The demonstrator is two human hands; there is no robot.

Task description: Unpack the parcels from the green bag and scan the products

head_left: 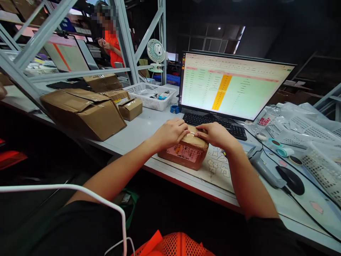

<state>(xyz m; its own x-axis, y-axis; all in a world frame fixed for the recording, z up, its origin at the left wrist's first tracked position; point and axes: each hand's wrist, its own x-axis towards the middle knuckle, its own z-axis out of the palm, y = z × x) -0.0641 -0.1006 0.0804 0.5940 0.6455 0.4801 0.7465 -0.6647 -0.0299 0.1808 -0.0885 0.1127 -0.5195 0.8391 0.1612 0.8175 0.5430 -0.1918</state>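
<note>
A small brown cardboard box [190,164] with a printed label on its front side rests on the mat at the table's front edge. Shiny tape shows across its top. My left hand [172,134] lies over the box's left top edge, its fingers bent and closed against the top. From the other side my right hand [214,134] grips the top, with thumb and fingers pressed at the middle seam. The thumbs come close together there. Just what the fingertips pinch is too small to make out. Behind the box sits a black keyboard [237,131].
A monitor [229,89] stands behind the keyboard. To the right lie a barcode scanner [266,169], a black mouse [290,179], cables and white baskets [317,167]. Larger cartons [82,110] and a white basket [149,95] stand left. A person [113,46] in orange is beyond the rack.
</note>
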